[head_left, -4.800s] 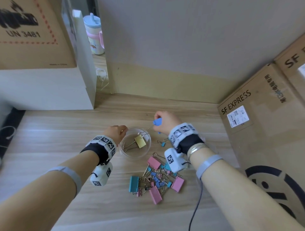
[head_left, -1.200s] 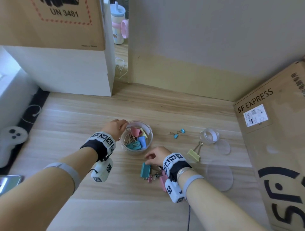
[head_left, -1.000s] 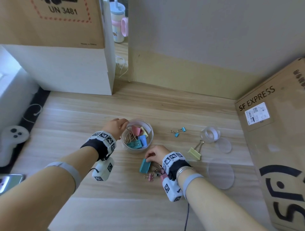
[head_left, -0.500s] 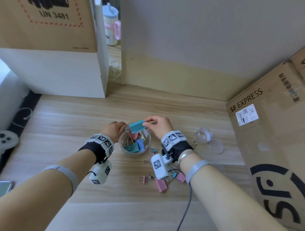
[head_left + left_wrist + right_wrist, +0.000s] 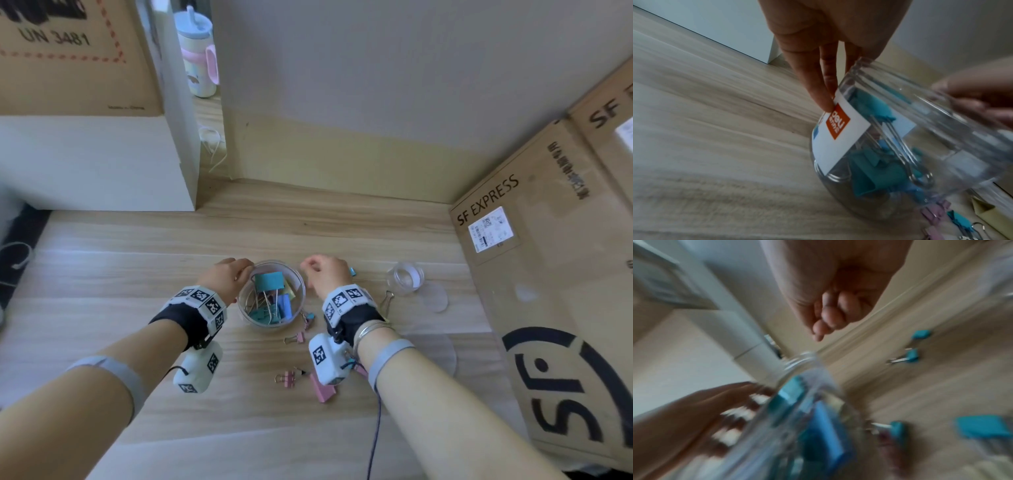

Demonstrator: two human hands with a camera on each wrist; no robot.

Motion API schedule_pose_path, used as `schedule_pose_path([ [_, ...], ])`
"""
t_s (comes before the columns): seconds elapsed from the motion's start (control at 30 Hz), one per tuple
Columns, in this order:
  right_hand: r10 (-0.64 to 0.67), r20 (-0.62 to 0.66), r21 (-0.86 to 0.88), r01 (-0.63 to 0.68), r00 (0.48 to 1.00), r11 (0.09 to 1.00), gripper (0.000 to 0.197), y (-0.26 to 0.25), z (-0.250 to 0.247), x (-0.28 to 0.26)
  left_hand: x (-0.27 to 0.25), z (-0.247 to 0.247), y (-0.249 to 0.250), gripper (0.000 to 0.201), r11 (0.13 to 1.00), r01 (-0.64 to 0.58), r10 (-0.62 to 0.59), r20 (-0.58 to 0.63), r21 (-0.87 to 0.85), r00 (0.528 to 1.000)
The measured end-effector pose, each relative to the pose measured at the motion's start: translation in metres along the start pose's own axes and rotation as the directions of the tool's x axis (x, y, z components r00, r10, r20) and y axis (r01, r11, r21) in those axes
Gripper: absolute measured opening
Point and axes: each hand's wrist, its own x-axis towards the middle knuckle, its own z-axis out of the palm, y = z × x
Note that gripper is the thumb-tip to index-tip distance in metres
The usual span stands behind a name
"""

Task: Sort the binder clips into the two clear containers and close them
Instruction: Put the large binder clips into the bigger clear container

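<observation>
At table centre, the big jar (image 5: 271, 294) stands upright with the large teal clip (image 5: 269, 281) now lying on top of the pile inside it. Half a second ago the right hand (image 5: 323, 274) pinched that clip over the rim; now the hand sits at the jar's 3 o'clock, fingers curled into a loose fist with nothing in them, per the blurry right wrist view. So the drop is done and the clip is released.

The left hand (image 5: 228, 277) is at the jar's 9 o'clock as before, fingers (image 5: 818, 91) pressed against the label side of the wall, steadying it; the far side of the grip is hidden.

Compared with a second ago, the loose pile at the jar's 5 o'clock has lost its only large teal clip. Left on the table: a large pink clip (image 5: 322, 390), small pink clips (image 5: 286, 378) and (image 5: 295, 338), and small teal ones near the right hand (image 5: 352, 271).

The small jar (image 5: 405, 278) sits well apart at 3 o'clock, open and seemingly empty, its lid (image 5: 434, 296) just beside it. The big lid (image 5: 442, 356) lies flat at 4 o'clock.

Likely the big-clip sort is nearly finished, with the pink one next. Small clips and both lids are not yet done.
</observation>
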Motion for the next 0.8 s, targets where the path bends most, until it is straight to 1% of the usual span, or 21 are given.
schedule_pose_path([
  [0.03,0.046,-0.066,-0.048,-0.049,0.997,0.998,0.022,0.013,-0.007,0.003,0.0,0.001,0.001,0.033,1.0,-0.001,0.001,0.0,0.014,1.0],
  [0.07,0.107,-0.087,-0.112,-0.116,0.99,0.987,0.02,0.029,-0.012,0.005,0.001,0.001,0.002,0.033,1.0,-0.005,0.005,-0.001,0.018,1.0],
  [0.1,0.177,-0.053,-0.195,-0.184,0.983,0.963,0.017,0.046,-0.017,0.005,0.001,0.002,0.002,0.032,1.0,-0.01,0.01,-0.003,0.009,1.0],
  [0.13,0.247,0.011,-0.285,-0.234,0.969,0.929,0.016,0.062,-0.021,0.004,0.001,0.003,0.002,0.031,1.0,-0.014,0.014,-0.007,-0.007,1.0],
  [0.2,0.365,0.084,-0.443,-0.293,0.927,0.847,0.032,0.092,-0.022,0.0,0.002,0.004,0.002,0.031,0.999,-0.019,0.019,-0.013,-0.026,1.0],
  [0.23,0.4,0.092,-0.469,-0.315,0.912,0.825,0.04,0.103,-0.022,-0.003,0.002,0.004,0.002,0.031,1.0,-0.02,0.02,-0.018,-0.018,1.0],
  [0.3,0.407,0.087,-0.454,-0.328,0.909,0.829,0.047,0.118,-0.017,-0.007,0.002,0.005,0.004,0.031,1.0,-0.019,0.019,-0.027,-0.003,0.999],
  [0.4,0.34,0.104,-0.426,-0.267,0.935,0.865,0.042,0.125,-0.012,-0.009,0.001,0.006,0.005,0.031,0.999,-0.022,0.021,-0.027,-0.026,0.999],
  [0.47,0.264,0.126,-0.386,-0.198,0.956,0.901,0.036,0.12,-0.011,-0.01,0.0,0.006,0.005,0.031,0.999,-0.029,0.029,-0.031,-0.023,0.999],
  [0.53,0.142,0.113,-0.284,-0.105,0.983,0.953,0.033,0.105,-0.011,-0.012,0.001,0.006,0.005,0.031,0.999,-0.035,0.034,-0.041,-0.011,0.999],
  [0.6,-0.007,0.104,-0.142,0.022,0.995,0.99,0.032,0.077,-0.015,-0.016,0.001,0.006,0.006,0.031,0.999,-0.04,0.04,-0.049,0.0,0.998],
  [0.7,-0.227,0.099,0.003,0.228,0.969,0.974,0.032,0.032,-0.023,-0.019,0.0,0.005,0.007,0.03,0.999,-0.04,0.04,-0.044,-0.005,0.998],
  [0.8,-0.36,0.12,0.068,0.354,0.925,0.933,0.033,-0.003,-0.02,-0.022,0.0,0.005,0.007,0.031,0.999,-0.038,0.038,-0.041,0.006,0.998],
])
